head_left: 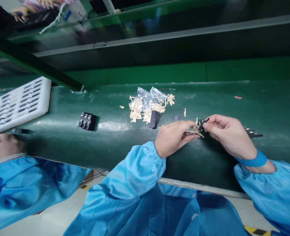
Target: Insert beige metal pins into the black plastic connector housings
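Note:
My left hand [173, 136] is closed round a bunch of small cream-coloured flat pieces [195, 128] that stick out between thumb and fingers. Close beside it, my right hand [229, 134] pinches a small dark piece [204, 121] against the edge of that bunch. A row of thin black pieces [254, 133] lies just right of my right wrist. Past my left hand stand a fanned stack of dark flat plates [155, 119] and a single dark plate [176, 117]. Behind them, loose cream pieces [135, 115] are heaped around clear plastic bags [145, 96].
On the left sits a block of shiny black parts [87, 121]. Beyond it is a white slotted tray [19, 105], with a co-worker's blurred hand [7, 147] at its near edge. A green post [37, 64] slants over the green table [125, 147]. Another person's hands [21, 13] show across.

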A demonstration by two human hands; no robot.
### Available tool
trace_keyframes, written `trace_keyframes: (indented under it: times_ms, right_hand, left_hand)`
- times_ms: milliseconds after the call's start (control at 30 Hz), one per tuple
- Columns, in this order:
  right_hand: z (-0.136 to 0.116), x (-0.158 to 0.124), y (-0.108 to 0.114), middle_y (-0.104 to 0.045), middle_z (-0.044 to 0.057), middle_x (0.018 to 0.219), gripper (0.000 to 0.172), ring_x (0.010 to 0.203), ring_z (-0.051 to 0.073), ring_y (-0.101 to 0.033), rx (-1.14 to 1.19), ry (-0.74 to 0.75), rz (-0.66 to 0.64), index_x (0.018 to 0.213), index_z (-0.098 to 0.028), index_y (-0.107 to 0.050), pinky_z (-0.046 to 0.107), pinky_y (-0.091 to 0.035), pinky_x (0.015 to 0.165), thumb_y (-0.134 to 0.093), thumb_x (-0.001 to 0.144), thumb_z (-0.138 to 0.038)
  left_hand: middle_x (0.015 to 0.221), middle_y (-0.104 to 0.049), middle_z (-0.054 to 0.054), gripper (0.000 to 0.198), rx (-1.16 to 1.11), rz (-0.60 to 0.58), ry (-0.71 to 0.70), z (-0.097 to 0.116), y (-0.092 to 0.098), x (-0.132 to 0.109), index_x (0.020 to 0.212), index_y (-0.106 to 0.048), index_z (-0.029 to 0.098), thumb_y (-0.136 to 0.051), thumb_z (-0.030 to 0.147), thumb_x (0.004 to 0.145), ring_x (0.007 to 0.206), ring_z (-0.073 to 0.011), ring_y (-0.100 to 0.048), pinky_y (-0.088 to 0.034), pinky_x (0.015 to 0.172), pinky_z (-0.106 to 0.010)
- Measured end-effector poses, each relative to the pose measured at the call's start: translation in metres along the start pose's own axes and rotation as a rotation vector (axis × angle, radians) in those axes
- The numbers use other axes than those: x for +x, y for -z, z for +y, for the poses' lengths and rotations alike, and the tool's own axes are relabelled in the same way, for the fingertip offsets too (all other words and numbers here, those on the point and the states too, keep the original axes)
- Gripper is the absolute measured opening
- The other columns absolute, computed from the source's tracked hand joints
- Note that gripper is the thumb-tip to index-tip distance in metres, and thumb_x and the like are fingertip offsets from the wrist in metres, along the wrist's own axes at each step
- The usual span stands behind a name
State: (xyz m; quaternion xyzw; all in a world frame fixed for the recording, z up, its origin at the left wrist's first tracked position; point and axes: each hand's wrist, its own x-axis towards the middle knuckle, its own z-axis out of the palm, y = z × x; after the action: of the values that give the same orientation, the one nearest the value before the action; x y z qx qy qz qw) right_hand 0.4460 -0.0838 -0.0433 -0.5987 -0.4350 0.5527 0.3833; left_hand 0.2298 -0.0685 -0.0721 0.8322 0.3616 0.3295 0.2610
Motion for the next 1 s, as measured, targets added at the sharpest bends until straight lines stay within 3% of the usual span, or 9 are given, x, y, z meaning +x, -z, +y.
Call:
trace_keyframes:
  times_ms: [133,233,300,467,767,1000]
  right_hand:
    - [0.002,-0.002,-0.003,-0.062,-0.001,0.064,0.022,0.053,0.009,-0.051,-0.105,0.129,0.126,0.079,-0.019,-0.071,0.02,-0.038,0.049,-0.083,0.075,-0.037]
    - [0.008,-0.005,-0.006,-0.066,0.001,0.067,0.019,0.054,0.01,-0.056,-0.142,0.184,0.15,0.079,-0.02,-0.071,0.021,-0.042,0.049,-0.082,0.076,-0.035]
    - [0.012,-0.006,-0.01,-0.068,0.001,0.068,0.018,0.053,0.011,-0.058,-0.162,0.227,0.173,0.081,-0.021,-0.071,0.022,-0.044,0.049,-0.081,0.078,-0.035]
    - [0.019,-0.006,-0.016,-0.068,0.0,0.065,0.014,0.05,0.011,-0.059,-0.226,0.29,0.208,0.081,-0.022,-0.069,0.022,-0.045,0.047,-0.078,0.083,-0.032]
    - [0.017,-0.008,-0.014,-0.07,-0.001,0.066,0.013,0.051,0.012,-0.066,-0.283,0.311,0.173,0.081,-0.022,-0.068,0.021,-0.048,0.047,-0.078,0.084,-0.029]
    - [0.016,-0.008,-0.014,-0.07,-0.001,0.065,0.012,0.049,0.012,-0.064,-0.306,0.323,0.162,0.079,-0.023,-0.067,0.021,-0.044,0.044,-0.077,0.085,-0.027]
  left_hand:
    - [0.1,-0.069,-0.005,0.03,-0.523,-0.135,0.436,0.008,0.0,0.006,0.13,-0.049,0.018,-0.052,0.035,0.105,0.077,-0.011,-0.065,-0.052,0.071,-0.024]
    - [0.107,-0.069,-0.009,0.023,-0.819,-0.223,0.574,0.009,-0.006,0.009,0.126,-0.049,0.015,-0.043,0.023,0.105,0.073,-0.0093,-0.064,-0.053,0.067,-0.024]
    - [0.11,-0.071,-0.012,0.025,-0.984,-0.224,0.631,0.008,-0.011,0.01,0.127,-0.05,0.013,-0.044,0.017,0.103,0.08,-0.0113,-0.069,-0.058,0.075,-0.027]
    - [0.122,-0.074,-0.014,0.036,-1.183,-0.166,0.658,0.009,-0.019,0.01,0.134,-0.056,0.013,-0.055,0.013,0.099,0.106,-0.0213,-0.076,-0.06,0.101,-0.039]
    - [0.129,-0.074,-0.015,0.042,-1.178,-0.197,0.595,0.007,-0.018,0.009,0.139,-0.061,0.015,-0.064,0.019,0.097,0.118,-0.0262,-0.073,-0.06,0.104,-0.042]
    - [0.131,-0.073,-0.016,0.044,-1.164,-0.202,0.575,0.007,-0.018,0.007,0.142,-0.06,0.016,-0.062,0.019,0.098,0.122,-0.0284,-0.072,-0.059,0.106,-0.045]
